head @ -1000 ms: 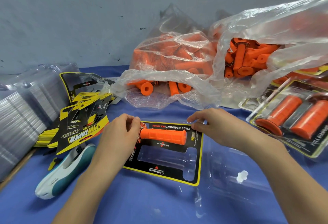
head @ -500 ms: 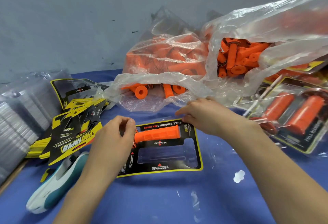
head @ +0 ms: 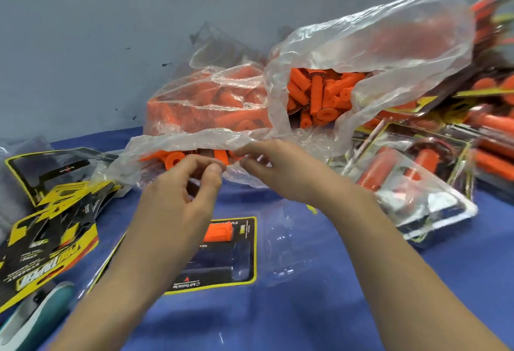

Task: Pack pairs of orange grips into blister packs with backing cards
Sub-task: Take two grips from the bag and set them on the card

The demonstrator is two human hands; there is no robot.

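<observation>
L grip (head: 180,192): loosely curled, empty, at mouth of clear crinkled plastic bag (head: 194,139).
R grip (head: 281,167): fingertips at bag lip; hold unclear.

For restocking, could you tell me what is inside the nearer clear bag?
In the clear bag, loose orange grips show at its mouth; deeper ones are blurs through plastic.

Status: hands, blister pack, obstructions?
Left hand, right hand at clear plastic bag mouth; right open, left unclear. One orange cylindrical grip in black-yellow carded blister pack, second slot empty. Bag film drapes over loose grips.
</observation>
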